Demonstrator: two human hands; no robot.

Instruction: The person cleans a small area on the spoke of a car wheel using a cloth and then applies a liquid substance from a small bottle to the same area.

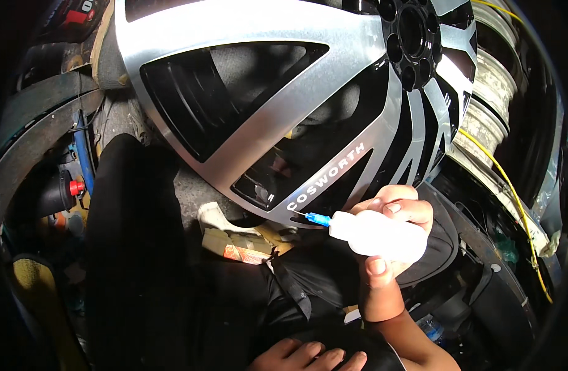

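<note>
A silver and black alloy wheel (271, 127) lies tilted before me, its dark hub at the upper right. My right hand (398, 213) is closed around a white squeeze bottle (383, 238) with a blue needle tip (318, 219). The thin needle points left at the lower end of a spoke, by the first of a row of pale letters (327, 176). Whether it touches the metal I cannot tell. Low in the view, my left hand (311, 357) rests on dark cloth at my lap, fingers slightly apart and holding nothing visible.
At the right, more wheel rims (491, 105) stand stacked, with a yellow hose (509, 185) running past them. A torn carton (237, 246) lies below the wheel. On the left are a blue rod (83, 148) and a black container with a red cap (76, 187).
</note>
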